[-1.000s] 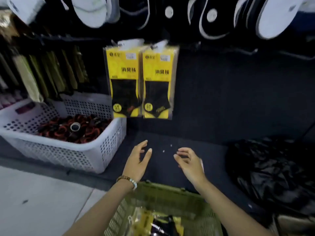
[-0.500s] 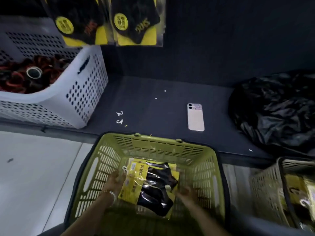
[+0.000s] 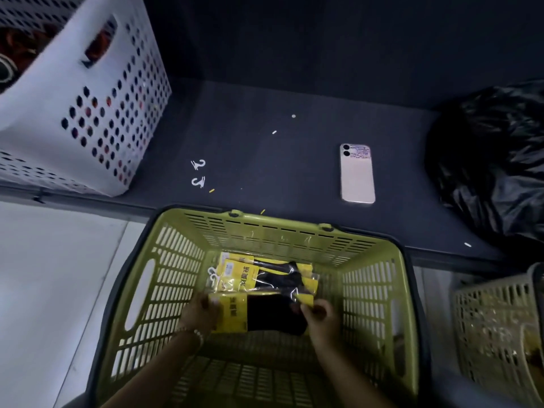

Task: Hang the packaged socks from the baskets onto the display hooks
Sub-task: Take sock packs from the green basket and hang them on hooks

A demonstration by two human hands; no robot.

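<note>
Sock pack (image 3: 265,315) sat low inside the green basket (image 3: 173,290), held between both hands. Left hand (image 3: 200,312) gripped its yellow end, fingers curled; right hand (image 3: 321,319) pinched the opposite edge. More packs (image 3: 259,275) lay toward the basket's far wall (phone (image 3: 357,173) beyond the basket).

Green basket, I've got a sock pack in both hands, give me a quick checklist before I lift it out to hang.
1. Left hand grips the sock pack at its left end: ok.
2. Right hand pinches its right end: ok.
3. Pack's hanger tab intact: cannot tell, the left hand covers that end.
4. Way up out of the green basket open: ok, nothing over it.
5. Phone out of the way: ok, it lies on the shelf beyond the basket.
6. Free display hook: cannot tell, none in view.
</note>
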